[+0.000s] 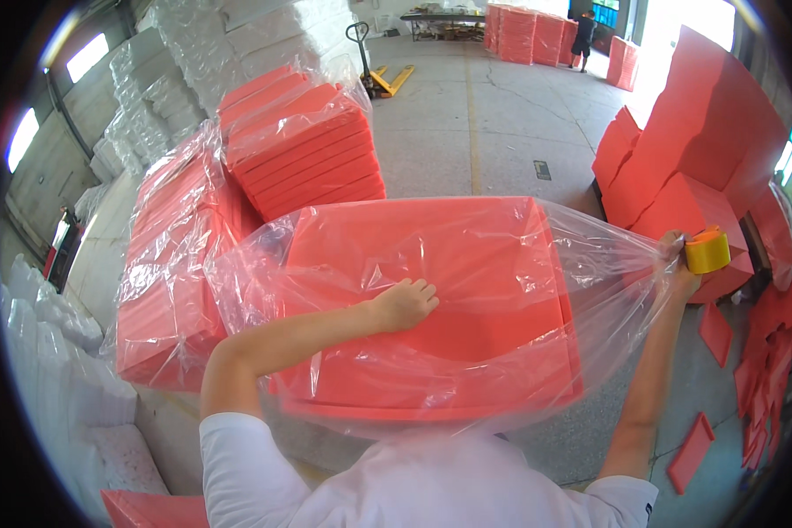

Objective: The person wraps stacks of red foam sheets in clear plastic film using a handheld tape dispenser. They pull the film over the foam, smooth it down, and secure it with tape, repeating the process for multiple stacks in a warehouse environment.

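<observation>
A stack of red foam sheets (493,264) lies in front of me inside a clear plastic bag (598,251). My left hand (403,304) rests on top near the middle, its fingers curled closed against the film; whether they pinch any of it is hidden. Out to the right, my right hand (679,264) is closed around the bag's gathered end, which stretches tight from the stack. A roll of yellow tape (707,252) is at the same hand, against its fingers.
Bagged red foam stacks (304,150) stand beyond and to the left. White wrapped bundles (163,75) rise behind them. A yellow pallet jack (392,81) is farther back, and a person (583,42) stands by distant red stacks. Red foam blocks (678,185) and scraps (691,453) lie right.
</observation>
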Demonstrator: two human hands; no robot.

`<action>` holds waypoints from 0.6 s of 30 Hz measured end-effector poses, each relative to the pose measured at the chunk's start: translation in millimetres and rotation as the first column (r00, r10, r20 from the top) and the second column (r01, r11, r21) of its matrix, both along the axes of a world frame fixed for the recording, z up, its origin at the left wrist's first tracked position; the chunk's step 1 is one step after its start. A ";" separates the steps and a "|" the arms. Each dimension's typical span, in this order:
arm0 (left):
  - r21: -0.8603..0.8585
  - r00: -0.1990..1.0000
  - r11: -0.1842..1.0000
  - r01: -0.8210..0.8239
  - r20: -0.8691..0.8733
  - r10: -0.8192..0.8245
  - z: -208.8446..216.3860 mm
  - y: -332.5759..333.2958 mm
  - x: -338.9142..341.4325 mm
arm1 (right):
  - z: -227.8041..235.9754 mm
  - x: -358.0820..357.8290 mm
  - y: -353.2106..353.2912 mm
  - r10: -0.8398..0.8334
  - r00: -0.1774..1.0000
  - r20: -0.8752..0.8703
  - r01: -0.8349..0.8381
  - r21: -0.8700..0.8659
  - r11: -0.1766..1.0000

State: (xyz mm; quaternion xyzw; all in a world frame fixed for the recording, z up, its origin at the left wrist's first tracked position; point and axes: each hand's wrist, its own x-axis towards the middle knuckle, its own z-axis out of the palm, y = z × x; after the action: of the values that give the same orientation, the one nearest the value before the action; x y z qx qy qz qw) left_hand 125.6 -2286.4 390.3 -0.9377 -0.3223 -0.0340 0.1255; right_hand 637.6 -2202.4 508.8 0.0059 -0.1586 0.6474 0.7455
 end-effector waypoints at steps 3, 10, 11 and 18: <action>0.036 0.998 0.998 0.055 -0.002 -0.055 1.6 5.0 -2.3 | 2.5 -1.0 -2.5 -0.051 0.998 -0.040 0.048 -0.062 0.997; -0.300 0.963 0.929 0.215 -0.093 -0.253 20.3 -28.3 18.1 | 1.8 4.9 -3.6 -0.024 1.000 -0.003 0.024 -0.017 1.000; -0.448 0.973 0.871 0.204 -0.008 -0.232 23.3 -45.1 22.5 | 1.3 6.2 -2.0 -0.029 1.000 0.003 0.029 -0.011 1.000; -0.974 0.959 0.203 -0.102 -0.042 0.281 67.5 -113.9 61.2 | -2.5 2.8 1.1 -0.019 0.999 0.030 0.017 0.049 0.999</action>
State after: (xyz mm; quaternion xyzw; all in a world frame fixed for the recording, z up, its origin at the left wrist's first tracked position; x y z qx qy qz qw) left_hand 186.8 -2400.3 457.8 -0.7595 -0.3951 0.1212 -0.5024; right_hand 640.4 -2201.3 506.3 0.0125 -0.1856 0.6366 0.7484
